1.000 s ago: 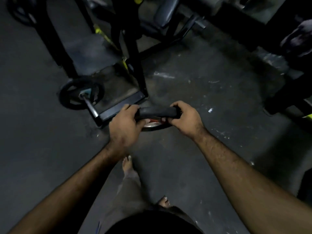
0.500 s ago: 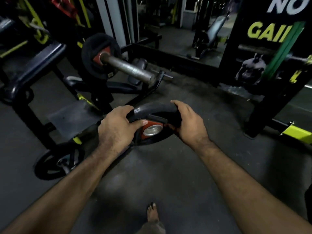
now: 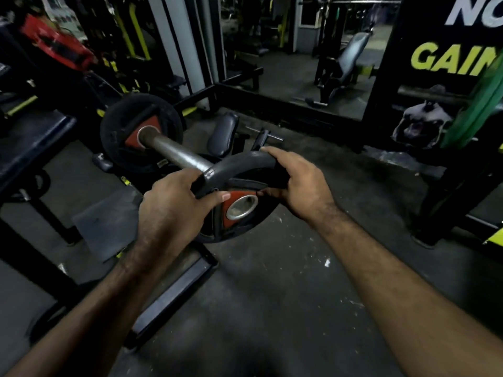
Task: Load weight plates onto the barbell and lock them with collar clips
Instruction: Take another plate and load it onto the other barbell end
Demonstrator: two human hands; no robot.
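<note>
A: Head view, item one?
B: Loose weight plate [image 3: 239,205], black with a red hub and a steel-ringed hole. It was held off the floor [image 3: 272,295], tilted, its top rim just in front of the bar's free end.
A: Hands?
B: Left hand [image 3: 174,205] gripped the rim's left side, thumb across the face. Right hand [image 3: 296,183] was curled over the rim's right side.
A: Item two?
B: Barbell [image 3: 177,153], its steel sleeve pointing toward the camera.
A: Loaded?
B: One black plate [image 3: 122,140] with a red hub sat on it, further back.
A: Collar clips?
B: Could not tell.
</note>
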